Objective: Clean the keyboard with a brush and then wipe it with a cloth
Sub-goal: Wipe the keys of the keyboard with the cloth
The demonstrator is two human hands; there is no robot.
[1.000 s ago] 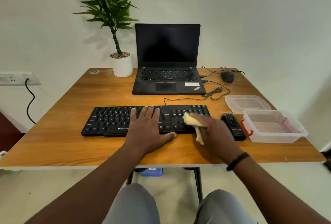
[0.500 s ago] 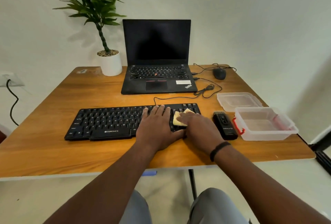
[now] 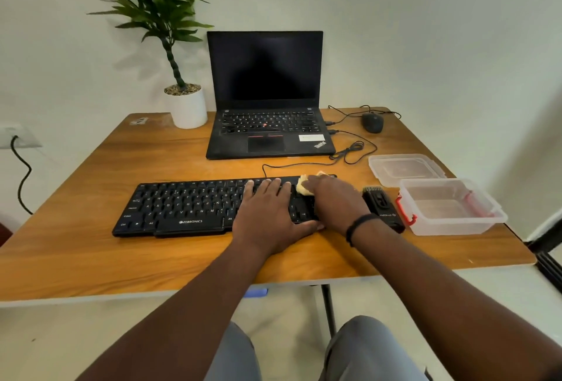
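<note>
Now the keyboard (image 3: 194, 207) is kept from sliding by the left hand (image 3: 267, 216), laid flat with straight fingers. At its two o'clock corner, the yellow cloth (image 3: 304, 186) is pressed down under the right hand (image 3: 334, 201); whether it is pinched cannot be told. The brush (image 3: 381, 207) is left at three o'clock.

Your black keyboard (image 3: 194, 205) lies flat on the counter (image 3: 91, 259), its long side parallel to the near edge, white key legends and a white brand mark facing you, a thin black cable leaving its far edge toward 12 o'clock. The pale yellow cloth (image 3: 305, 184) sits bunched on the keyboard's far right corner. The black brush (image 3: 381, 207) lies flat on the counter just beside the keyboard at 3 o'clock, its bristle end pointing to 12 o'clock.
</note>
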